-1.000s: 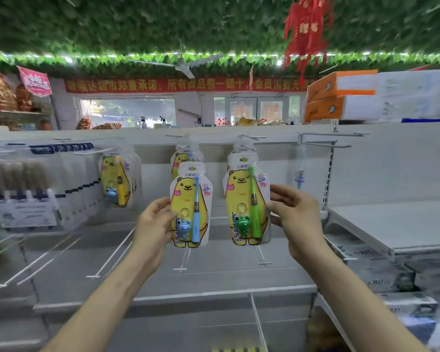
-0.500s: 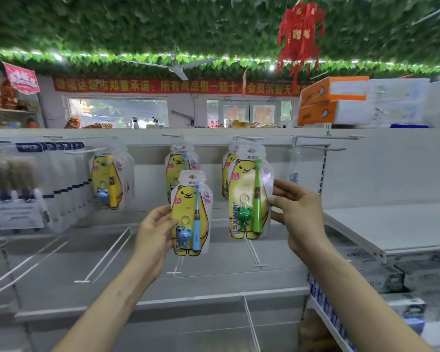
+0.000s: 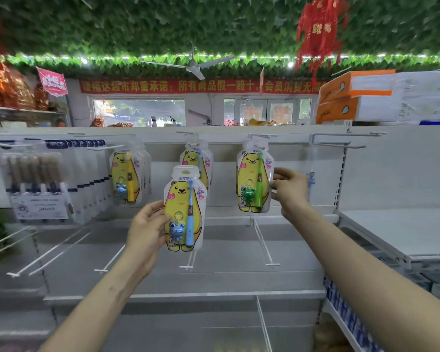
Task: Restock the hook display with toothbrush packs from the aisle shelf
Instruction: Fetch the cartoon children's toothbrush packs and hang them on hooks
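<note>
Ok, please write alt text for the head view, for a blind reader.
A person's left hand holds a blue-brush pack, printed with a yellow bear, in front of a shop's hook display; the right hand pinches a green-brush pack up at a hook to the right. Yellow-brush packs hang further left.

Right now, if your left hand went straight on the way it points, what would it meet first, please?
Most likely the hanging pack just above: the left hand points up toward the display, and the blue toothbrush pack it holds overlaps that one from below. The depth between them is unclear.
</note>
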### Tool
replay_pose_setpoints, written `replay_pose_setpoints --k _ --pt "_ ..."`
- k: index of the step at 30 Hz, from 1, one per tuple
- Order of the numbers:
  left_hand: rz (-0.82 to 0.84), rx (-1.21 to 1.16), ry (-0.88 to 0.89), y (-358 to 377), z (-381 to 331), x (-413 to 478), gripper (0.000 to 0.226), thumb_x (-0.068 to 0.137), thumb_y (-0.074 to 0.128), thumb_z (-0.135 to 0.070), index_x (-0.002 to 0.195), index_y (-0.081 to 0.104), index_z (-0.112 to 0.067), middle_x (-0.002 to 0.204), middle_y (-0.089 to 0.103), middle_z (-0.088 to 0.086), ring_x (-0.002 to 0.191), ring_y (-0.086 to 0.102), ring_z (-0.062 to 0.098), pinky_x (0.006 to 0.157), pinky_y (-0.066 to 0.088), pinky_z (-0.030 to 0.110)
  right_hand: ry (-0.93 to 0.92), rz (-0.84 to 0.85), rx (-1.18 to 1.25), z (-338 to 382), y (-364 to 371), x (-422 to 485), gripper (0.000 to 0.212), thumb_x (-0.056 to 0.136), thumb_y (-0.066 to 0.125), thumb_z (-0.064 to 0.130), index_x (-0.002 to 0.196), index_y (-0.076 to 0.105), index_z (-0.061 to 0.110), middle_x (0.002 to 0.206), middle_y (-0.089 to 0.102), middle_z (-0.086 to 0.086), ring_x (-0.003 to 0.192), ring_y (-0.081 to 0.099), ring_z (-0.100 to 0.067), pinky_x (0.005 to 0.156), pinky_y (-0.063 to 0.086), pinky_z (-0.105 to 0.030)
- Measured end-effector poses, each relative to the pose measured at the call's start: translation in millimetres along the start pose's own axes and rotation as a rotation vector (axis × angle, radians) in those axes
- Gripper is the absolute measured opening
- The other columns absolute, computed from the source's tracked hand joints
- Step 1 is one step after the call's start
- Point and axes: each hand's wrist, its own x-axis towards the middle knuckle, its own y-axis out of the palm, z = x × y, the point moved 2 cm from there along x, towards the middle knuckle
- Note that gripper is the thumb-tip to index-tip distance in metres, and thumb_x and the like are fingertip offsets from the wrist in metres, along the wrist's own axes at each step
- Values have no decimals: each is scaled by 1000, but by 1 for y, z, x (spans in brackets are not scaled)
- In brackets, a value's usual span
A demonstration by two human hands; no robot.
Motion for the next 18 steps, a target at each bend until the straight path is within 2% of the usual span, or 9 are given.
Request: replay_pose_setpoints --k 2,5,7,9,12,15,18 --pt "-17 -3 2 -6 -1 1 26 103 54 3 119 63 -15 108 80 7 93 78 24 80 62 44 17 -10 -10 -6 7 22 47 79 51 -23 99 75 12 92 79 -9 91 77 -31 79 65 -55" --pt "-31 -2 7 -12 -3 2 27 103 55 4 120 63 -15 106 80 6 88 79 20 68 63 36 42 -48 -47 -15 13 49 46 80 52 -21 93 74 17 91 78 -8 93 76 -33 77 66 -50" --pt "-32 -10 7 -16 -3 2 27 102 55 4 120 63 -15 106 80 5 88 79 19 64 63 32 51 -82 -67 -23 14 61 42 82 59 -18 87 71 22 91 76 -7 92 75 -32 82 65 -50" --pt "-34 -14 8 -20 -4 2 27 102 55 4 121 63 -15 108 80 7 90 79 20 66 63 33 66 -114 -86 -32 12 70 34 81 70 -11 86 69 23 94 75 -6 92 75 -28 86 64 -50" --pt "-42 -20 11 -25 -3 4 28 103 55 4 120 63 -15 109 80 7 92 79 21 68 63 36 104 -178 -88 -49 8 73 25 80 79 2 94 69 21 102 74 -7 95 73 -27 91 63 -46" --pt "-41 -21 13 -28 0 3 27 103 55 3 120 64 -16 110 80 7 92 79 21 68 62 36 130 -247 -149 -55 4 42 24 92 71 7 111 63 19 112 71 -11 99 71 -30 88 60 -41" --pt "3 -28 22 -24 2 2 28 103 56 3 125 63 -13 113 79 10 96 78 25 74 62 41 48 -168 -200 -48 16 -10 22 97 63 7 116 61 18 108 68 -7 100 69 -29 90 59 -44"
